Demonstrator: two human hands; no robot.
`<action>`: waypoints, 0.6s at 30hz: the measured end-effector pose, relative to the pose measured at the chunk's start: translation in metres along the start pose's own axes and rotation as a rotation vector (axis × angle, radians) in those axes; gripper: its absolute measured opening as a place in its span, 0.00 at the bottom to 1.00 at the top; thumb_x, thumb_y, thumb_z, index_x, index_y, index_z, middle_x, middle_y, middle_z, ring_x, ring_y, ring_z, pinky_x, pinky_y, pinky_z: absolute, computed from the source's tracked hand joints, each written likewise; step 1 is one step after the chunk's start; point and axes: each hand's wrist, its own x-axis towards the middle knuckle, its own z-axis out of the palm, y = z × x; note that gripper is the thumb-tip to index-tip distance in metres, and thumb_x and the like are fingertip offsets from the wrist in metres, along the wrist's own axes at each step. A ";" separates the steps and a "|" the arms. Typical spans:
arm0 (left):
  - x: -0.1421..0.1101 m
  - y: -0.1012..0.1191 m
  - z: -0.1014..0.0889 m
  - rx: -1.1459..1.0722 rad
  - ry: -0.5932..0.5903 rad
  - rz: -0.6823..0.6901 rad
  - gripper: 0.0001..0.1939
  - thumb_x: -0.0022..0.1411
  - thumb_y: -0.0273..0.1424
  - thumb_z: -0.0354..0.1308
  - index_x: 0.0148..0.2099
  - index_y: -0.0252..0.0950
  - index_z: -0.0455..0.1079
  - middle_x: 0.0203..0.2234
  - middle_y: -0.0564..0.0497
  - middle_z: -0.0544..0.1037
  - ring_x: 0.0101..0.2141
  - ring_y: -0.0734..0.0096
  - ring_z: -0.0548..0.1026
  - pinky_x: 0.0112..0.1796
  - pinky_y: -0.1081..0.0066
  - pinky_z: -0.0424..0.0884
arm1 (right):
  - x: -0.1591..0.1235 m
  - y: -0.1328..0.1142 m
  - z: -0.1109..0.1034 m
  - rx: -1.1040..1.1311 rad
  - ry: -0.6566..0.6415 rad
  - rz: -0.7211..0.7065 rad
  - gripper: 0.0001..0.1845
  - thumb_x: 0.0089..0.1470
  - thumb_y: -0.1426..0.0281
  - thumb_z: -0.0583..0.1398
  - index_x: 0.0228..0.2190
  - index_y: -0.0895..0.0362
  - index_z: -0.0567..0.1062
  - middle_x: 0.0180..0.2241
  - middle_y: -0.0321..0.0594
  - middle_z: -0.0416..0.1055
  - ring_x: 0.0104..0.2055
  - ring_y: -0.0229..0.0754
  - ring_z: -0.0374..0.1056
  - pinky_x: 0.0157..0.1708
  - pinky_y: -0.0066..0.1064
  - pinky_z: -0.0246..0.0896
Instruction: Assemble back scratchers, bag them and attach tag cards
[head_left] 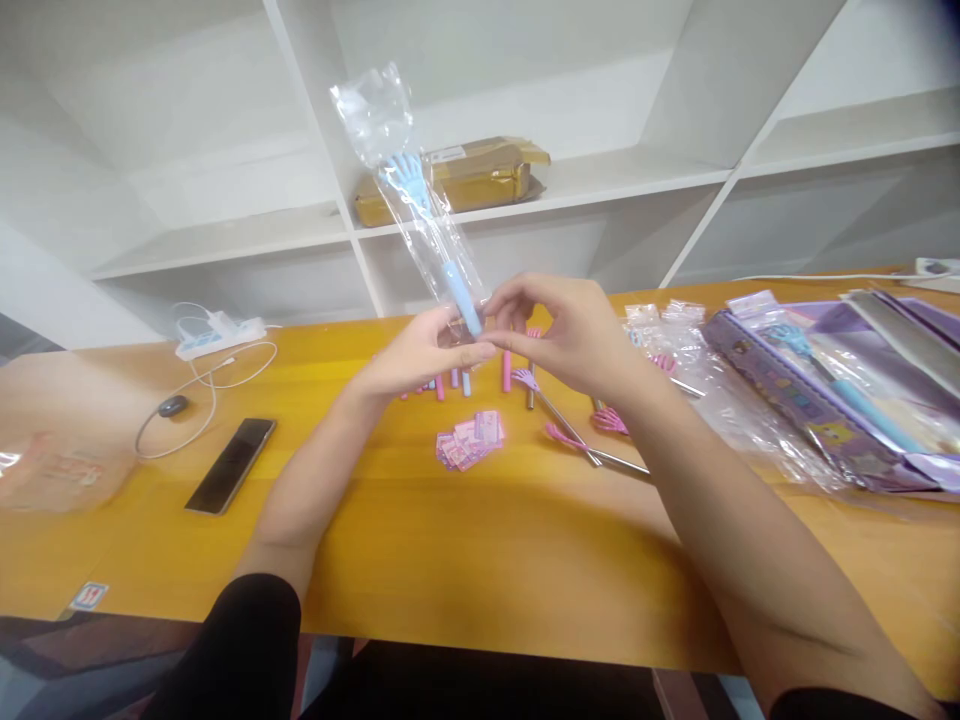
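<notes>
A light-blue back scratcher (pixel 460 297) stands tilted inside a clear plastic bag (pixel 379 115), its claw end up and to the left. My left hand (pixel 424 352) is closed around the bag's lower end, thumb against the handle's base. From the right, my right hand (pixel 566 325) pinches the bag's edge beside the handle's end. Below the hands lies a small fanned pile of pink cards (pixel 471 440). Behind and under them are several pink, purple and blue handles (pixel 506 370), partly hidden by my hands. Loose back scratchers with purple and pink claws (pixel 564 435) lie near my right forearm.
On the right, a purple patterned box (pixel 810 400) holds a bagged blue scratcher, with clear bags (pixel 720 385) beside it. A phone (pixel 230 466), a power strip (pixel 221 338) with cables and a plastic bag (pixel 60 475) lie left. A taped carton (pixel 480 180) sits on the shelf.
</notes>
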 end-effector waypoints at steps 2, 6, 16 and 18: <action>0.001 -0.001 0.000 -0.001 0.002 0.041 0.31 0.62 0.43 0.78 0.63 0.40 0.77 0.42 0.44 0.85 0.35 0.66 0.83 0.32 0.73 0.78 | 0.001 0.004 0.001 0.017 0.036 0.023 0.18 0.63 0.56 0.73 0.43 0.56 0.77 0.35 0.37 0.77 0.35 0.38 0.72 0.42 0.36 0.68; 0.007 -0.005 -0.002 -0.036 0.002 0.151 0.27 0.59 0.40 0.81 0.58 0.39 0.81 0.50 0.42 0.84 0.46 0.60 0.84 0.46 0.67 0.82 | 0.002 0.013 0.003 0.023 0.136 0.079 0.33 0.54 0.45 0.76 0.44 0.55 0.72 0.35 0.37 0.74 0.34 0.37 0.68 0.37 0.34 0.66; -0.003 0.003 -0.011 0.083 -0.166 0.076 0.27 0.74 0.51 0.65 0.64 0.38 0.77 0.34 0.46 0.80 0.33 0.67 0.82 0.30 0.74 0.75 | 0.000 0.007 -0.003 0.203 -0.203 0.311 0.34 0.63 0.37 0.66 0.30 0.56 0.73 0.26 0.35 0.69 0.28 0.34 0.59 0.27 0.30 0.51; -0.003 0.004 -0.008 0.061 -0.199 0.097 0.27 0.75 0.50 0.63 0.66 0.38 0.74 0.32 0.49 0.77 0.31 0.68 0.79 0.30 0.73 0.75 | 0.000 0.005 -0.002 0.266 -0.226 0.311 0.33 0.62 0.38 0.67 0.32 0.56 0.74 0.27 0.36 0.70 0.28 0.34 0.60 0.26 0.30 0.53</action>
